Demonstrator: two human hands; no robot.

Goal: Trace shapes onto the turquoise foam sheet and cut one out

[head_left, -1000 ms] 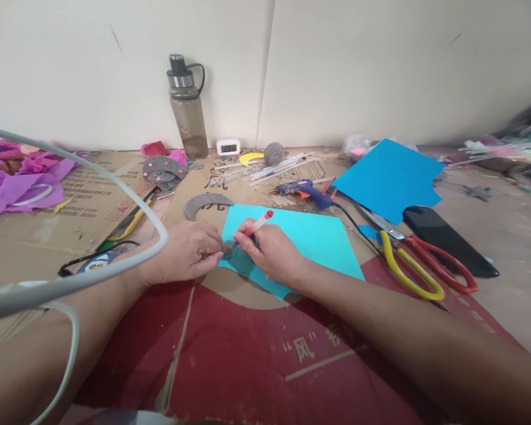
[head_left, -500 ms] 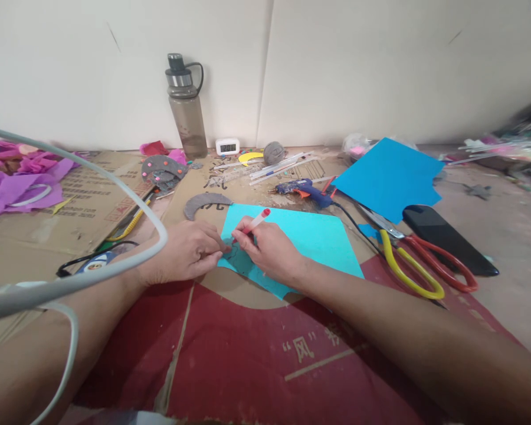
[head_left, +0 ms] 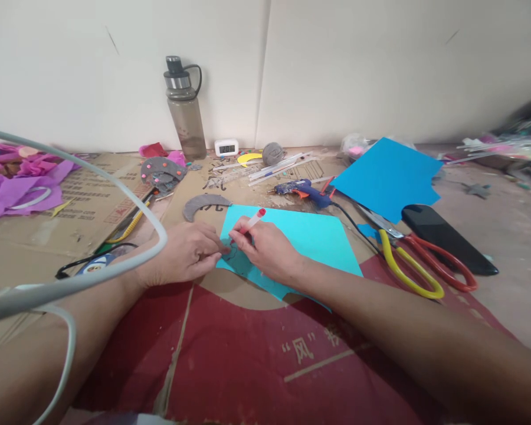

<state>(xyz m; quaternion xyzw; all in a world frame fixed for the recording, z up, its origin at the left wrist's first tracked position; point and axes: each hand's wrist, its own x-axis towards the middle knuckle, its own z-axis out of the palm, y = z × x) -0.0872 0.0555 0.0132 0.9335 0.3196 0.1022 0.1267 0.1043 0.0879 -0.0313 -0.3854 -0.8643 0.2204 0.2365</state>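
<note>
A sheet of turquoise paper (head_left: 318, 236) lies on the cardboard, with a dark curvy outline drawn near its left edge. My right hand (head_left: 268, 248) is closed around a pen (head_left: 253, 221) with a clear barrel and red end, its tip down at the outline. Curled at the sheet's left edge, my left hand (head_left: 192, 251) presses the paper with its fingertips. Whether a small piece lies under those fingertips, I cannot tell. Just beyond the left hand is a grey crescent (head_left: 203, 203).
Scissors (head_left: 407, 260), a black phone (head_left: 446, 239), blue sheet (head_left: 389, 177) and glue gun (head_left: 303, 190) lie to the right. Behind stand a bottle (head_left: 186, 118) and small clock (head_left: 226, 147). A white cable (head_left: 115, 273) crosses the left foreground. Purple scraps (head_left: 26, 189) lie far left.
The pen's upper end has shifted slightly left and my right hand with it. My left hand stays on the sheet; the view has moved a little.
</note>
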